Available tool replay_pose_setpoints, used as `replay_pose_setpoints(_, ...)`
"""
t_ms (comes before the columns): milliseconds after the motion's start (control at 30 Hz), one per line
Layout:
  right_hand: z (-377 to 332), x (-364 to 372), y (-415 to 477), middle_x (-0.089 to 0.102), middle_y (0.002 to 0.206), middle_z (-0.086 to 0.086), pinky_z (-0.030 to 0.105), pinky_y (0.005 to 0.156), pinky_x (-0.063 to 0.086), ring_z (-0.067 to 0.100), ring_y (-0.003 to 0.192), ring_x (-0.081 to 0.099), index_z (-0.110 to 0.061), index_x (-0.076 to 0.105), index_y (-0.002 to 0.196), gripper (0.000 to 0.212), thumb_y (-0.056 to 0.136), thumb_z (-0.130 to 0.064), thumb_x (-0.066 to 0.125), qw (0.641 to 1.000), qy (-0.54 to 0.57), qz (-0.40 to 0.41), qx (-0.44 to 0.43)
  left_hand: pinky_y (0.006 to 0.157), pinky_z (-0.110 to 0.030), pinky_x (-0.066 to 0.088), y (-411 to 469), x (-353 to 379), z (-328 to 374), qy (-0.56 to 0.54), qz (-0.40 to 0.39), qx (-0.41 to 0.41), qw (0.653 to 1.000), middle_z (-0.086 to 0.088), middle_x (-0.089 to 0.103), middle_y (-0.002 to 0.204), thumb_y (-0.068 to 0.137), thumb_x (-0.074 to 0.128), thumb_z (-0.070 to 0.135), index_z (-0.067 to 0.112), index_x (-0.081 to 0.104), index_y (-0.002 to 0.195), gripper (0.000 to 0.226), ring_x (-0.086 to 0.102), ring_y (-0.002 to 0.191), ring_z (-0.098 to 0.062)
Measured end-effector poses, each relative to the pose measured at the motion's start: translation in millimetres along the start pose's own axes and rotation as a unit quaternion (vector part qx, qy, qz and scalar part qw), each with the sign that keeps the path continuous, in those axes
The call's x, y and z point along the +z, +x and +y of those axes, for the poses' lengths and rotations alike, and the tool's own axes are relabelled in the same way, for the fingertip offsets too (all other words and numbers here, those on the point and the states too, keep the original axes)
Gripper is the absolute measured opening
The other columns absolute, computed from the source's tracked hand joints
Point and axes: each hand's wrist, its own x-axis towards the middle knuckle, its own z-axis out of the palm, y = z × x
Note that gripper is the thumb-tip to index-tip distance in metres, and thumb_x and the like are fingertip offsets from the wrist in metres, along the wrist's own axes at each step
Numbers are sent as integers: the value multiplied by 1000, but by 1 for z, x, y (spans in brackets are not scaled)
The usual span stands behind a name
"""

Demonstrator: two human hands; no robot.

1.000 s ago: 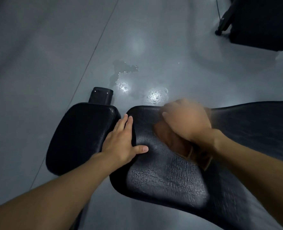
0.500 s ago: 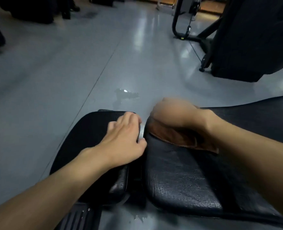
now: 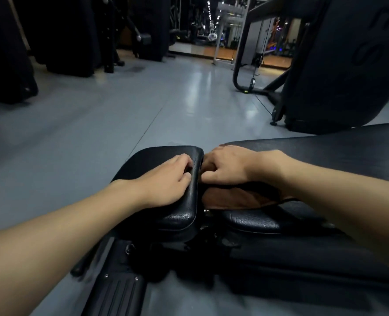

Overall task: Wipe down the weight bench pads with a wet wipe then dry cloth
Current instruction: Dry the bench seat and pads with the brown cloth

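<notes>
The black seat pad (image 3: 179,218) of the weight bench lies at centre, with the long black back pad (image 3: 325,151) stretching off to the right. My left hand (image 3: 166,179) rests on the seat pad, its fingers curled over the pad's right edge. My right hand (image 3: 225,166) presses a brown cloth (image 3: 230,199) into the gap between the two pads; the cloth hangs down over the end of the back pad. The fingertips of both hands are hidden in the gap.
The bench's dark frame (image 3: 280,265) and a ribbed foot plate (image 3: 116,295) lie below the pads. A large black machine (image 3: 339,65) stands at the right, and dark equipment (image 3: 70,35) lines the far left. Grey floor (image 3: 120,106) stretches ahead.
My head has dropped low and tilted up, showing the room. My right hand has slid the cloth left into the gap between the pads. My left hand has curled over the seat pad's edge.
</notes>
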Motion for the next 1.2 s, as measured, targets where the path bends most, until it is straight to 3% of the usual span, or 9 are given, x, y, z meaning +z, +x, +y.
replay_pose_setpoints(167,5,-3,12,69,106,4,39,92,47,28,101,61,-36,51,62,48,56,-72,19,998,9,11,54,110,-23,25,-8,-3,-4,19,-43,12,999,0,34,152,104,34,23,15,35,143,40,34,139,-15)
replay_pose_setpoints(267,-9,2,-7,68,100,2,40,93,46,24,100,59,-34,50,60,42,59,-66,23,1000,13,3,20,107,-15,18,-9,-1,-10,2,-31,18,999,3,30,156,104,35,25,16,33,148,45,28,142,-12)
replay_pose_setpoints(600,-71,14,-93,63,90,-6,37,98,42,19,105,54,-22,67,75,48,69,-57,34,997,-40,39,-45,111,-16,9,-13,-2,-20,7,-48,41,998,1,21,161,104,32,21,17,29,152,48,15,149,-12)
replay_pose_setpoints(700,-82,17,-117,66,87,-7,37,88,47,20,97,61,-23,69,84,45,78,-60,45,993,-13,104,-47,116,-22,17,-18,-10,-22,5,-62,44,997,0,32,156,102,35,14,18,37,148,47,27,145,-14)
replay_pose_setpoints(800,-90,-2,-129,70,97,-11,35,81,51,12,90,65,-34,56,111,55,74,-74,60,966,144,213,30,113,-33,31,-22,-22,-28,5,-64,34,997,3,50,140,96,38,8,26,52,135,45,43,132,-16)
replay_pose_setpoints(900,-99,-31,-125,64,83,-10,23,69,47,1,76,58,-27,47,99,61,62,-72,66,930,214,283,92,105,-36,41,-26,-37,-37,-11,-54,22,998,3,61,124,90,37,1,26,61,121,46,54,117,-16)
replay_pose_setpoints(1000,-101,-42,-98,57,70,-10,19,56,39,-1,65,53,-26,50,83,52,65,-72,66,927,217,278,129,102,-38,45,-32,-50,-44,-43,-54,6,998,-3,62,120,88,32,-7,18,60,120,49,58,114,-19)
replay_pose_setpoints(1100,-97,-23,-64,60,106,-6,38,84,45,20,107,57,-35,61,108,54,76,-79,55,969,109,140,174,102,-36,45,-42,-56,-58,-44,-38,-25,998,-3,61,119,90,32,-8,16,57,123,48,58,114,-21)
replay_pose_setpoints(1200,-106,14,-54,39,142,10,50,105,34,35,129,42,-38,24,152,78,85,-73,46,972,14,96,213,103,-36,43,-50,-59,-67,-20,-64,-33,997,-2,58,126,96,40,3,20,55,126,38,56,115,-19)
